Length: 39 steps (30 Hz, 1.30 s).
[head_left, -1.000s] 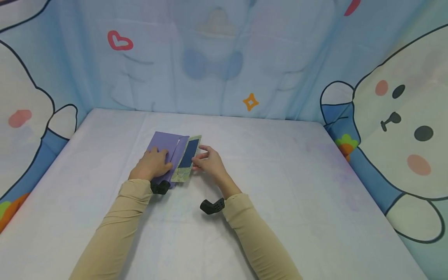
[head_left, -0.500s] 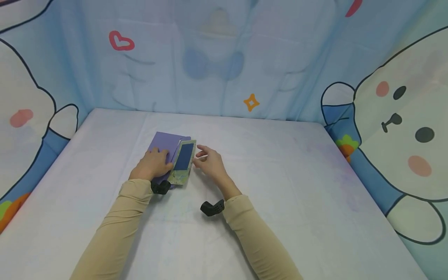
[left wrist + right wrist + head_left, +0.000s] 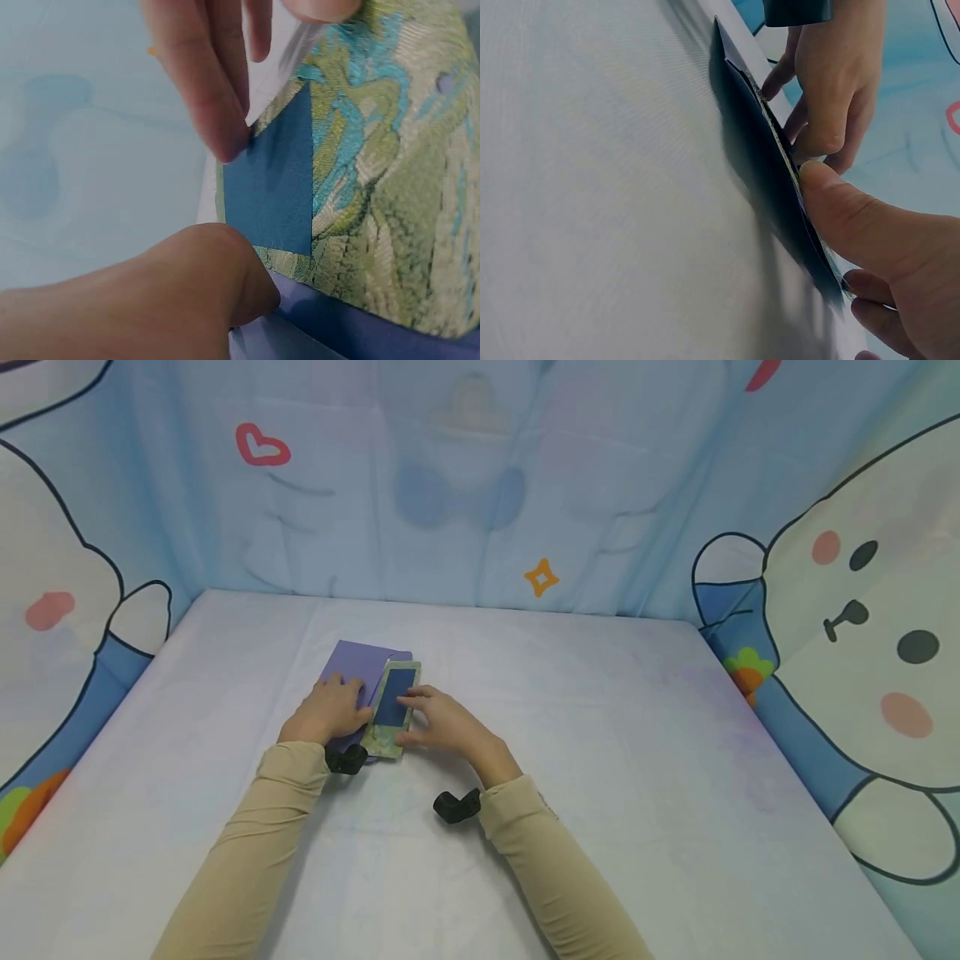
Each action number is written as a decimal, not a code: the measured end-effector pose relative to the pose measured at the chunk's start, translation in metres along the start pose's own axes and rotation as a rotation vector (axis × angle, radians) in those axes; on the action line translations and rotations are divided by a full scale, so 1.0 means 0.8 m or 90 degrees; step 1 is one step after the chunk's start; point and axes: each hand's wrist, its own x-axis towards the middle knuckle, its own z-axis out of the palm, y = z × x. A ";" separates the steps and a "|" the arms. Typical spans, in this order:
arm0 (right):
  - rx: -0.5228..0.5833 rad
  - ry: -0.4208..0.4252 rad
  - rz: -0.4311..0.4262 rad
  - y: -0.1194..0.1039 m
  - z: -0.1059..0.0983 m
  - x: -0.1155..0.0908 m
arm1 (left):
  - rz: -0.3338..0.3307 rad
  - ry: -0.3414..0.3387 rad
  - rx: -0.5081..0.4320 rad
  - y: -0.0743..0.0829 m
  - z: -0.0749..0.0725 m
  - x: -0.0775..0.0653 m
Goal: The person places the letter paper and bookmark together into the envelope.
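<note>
A purple envelope-like folder (image 3: 363,662) lies on the table. On its right part lies a flat green-patterned piece (image 3: 384,742) with a dark blue panel; the left wrist view shows its woven, brocade-like face (image 3: 390,165), its kind unclear. My left hand (image 3: 324,710) rests on the folder, fingers spread, thumb by the patterned piece's left edge. From the right, my right hand (image 3: 448,727) touches the piece's top, fingertips over the blue panel and thumb lower down. The right wrist view sees both hands at the stack's thin edge (image 3: 780,157).
White cloth covers the table (image 3: 637,777). A blue printed curtain (image 3: 337,510) hangs behind it and along both sides. Each wrist carries a small black camera, such as the one on the right wrist (image 3: 456,807).
The patterned piece has shifted left over the folder and turned slightly. My right hand let go of its right edge, then moved left onto its top. The left hand has stayed put.
</note>
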 end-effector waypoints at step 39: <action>-0.157 0.001 0.033 -0.016 0.018 0.006 | -0.012 0.000 -0.001 0.001 0.000 0.000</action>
